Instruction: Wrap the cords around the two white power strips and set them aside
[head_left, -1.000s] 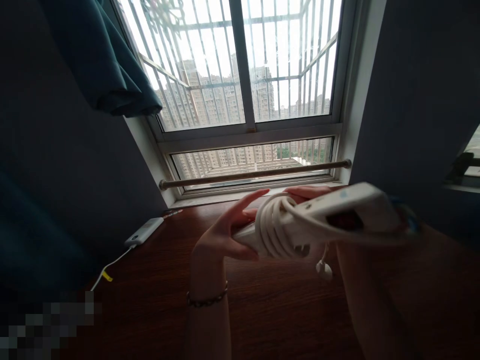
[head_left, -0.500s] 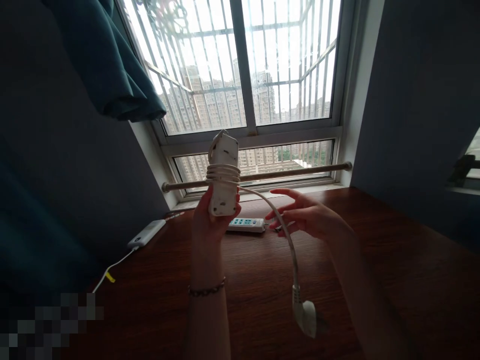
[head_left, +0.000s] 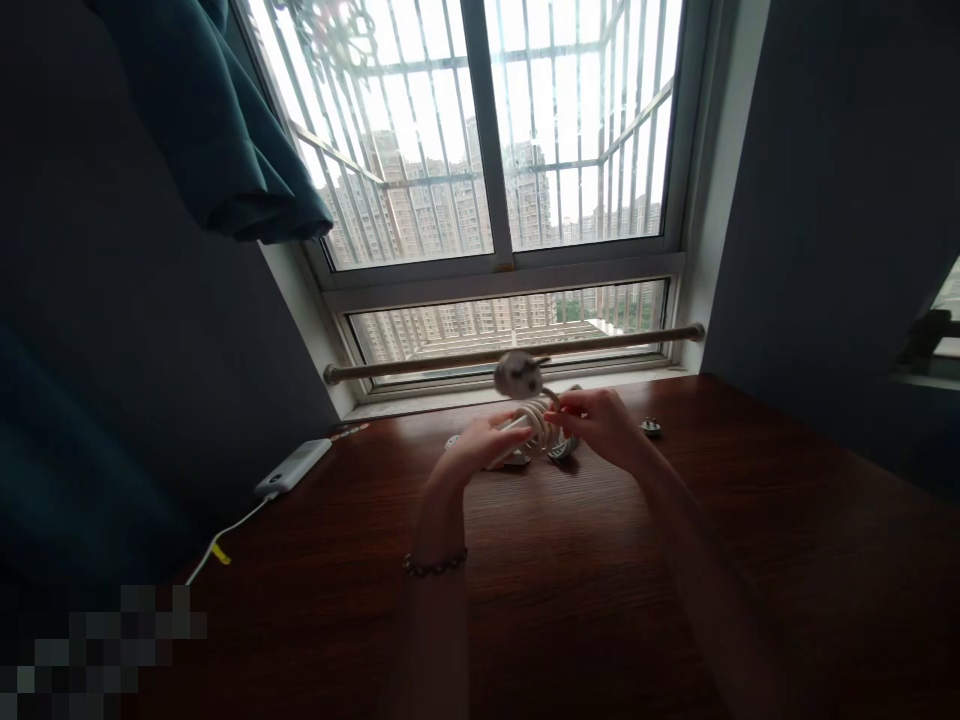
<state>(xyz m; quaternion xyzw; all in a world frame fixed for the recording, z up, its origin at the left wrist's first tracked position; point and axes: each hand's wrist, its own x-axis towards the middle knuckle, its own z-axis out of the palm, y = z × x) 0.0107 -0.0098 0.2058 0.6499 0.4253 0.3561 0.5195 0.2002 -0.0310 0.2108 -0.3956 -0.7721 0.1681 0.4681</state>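
My left hand [head_left: 478, 441] is closed around a white power strip [head_left: 511, 441], now tipped sideways above the table. Its white cord [head_left: 537, 424] is wound in several loops around the strip. Between the fingertips of my right hand [head_left: 600, 424], the cord's free end is pinched close to its plug [head_left: 519, 375]. The plug, a little blurred, points up in front of the window rail. Behind my hands a second power strip [head_left: 517, 459] lies on the table, mostly hidden.
The brown wooden table [head_left: 525, 580] reaches the window sill. A small pronged plug [head_left: 651, 428] sits to the right of my right hand. At the left edge lies a white box-shaped device [head_left: 296, 468] with a cable [head_left: 232, 527]. A metal rail [head_left: 622, 343] crosses the window.
My left hand has lowered and tilted the power strip to the right. My right hand, open before, now grips the cord, and the plug has swung from hanging low to pointing up.
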